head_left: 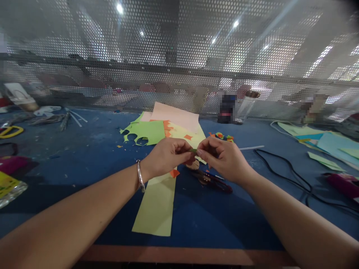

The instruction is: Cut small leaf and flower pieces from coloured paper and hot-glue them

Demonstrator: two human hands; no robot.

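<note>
My left hand (167, 155) and my right hand (226, 160) meet over the middle of the table. Their fingertips pinch a small piece of green paper (193, 150) between them. Below the fingers lie a round tan disc (193, 165), partly hidden, and a pair of scissors (214, 182) with dark red handles. A long pale green paper strip (156, 205) runs from under my left hand towards the table's front edge. An orange paper scrap (174, 173) rests at its top end. Beyond my left hand is a green sheet (153, 131) with rounded cut-outs.
Peach paper (177, 113) lies behind the green sheet. Small coloured paper pieces (220, 136) sit beyond my right hand. A black cable (294, 175) curves at right, near several paper sheets (336, 144). A clear bottle (246, 106) stands against the perforated metal screen (168, 48). Yellow-handled scissors (11, 132) lie far left.
</note>
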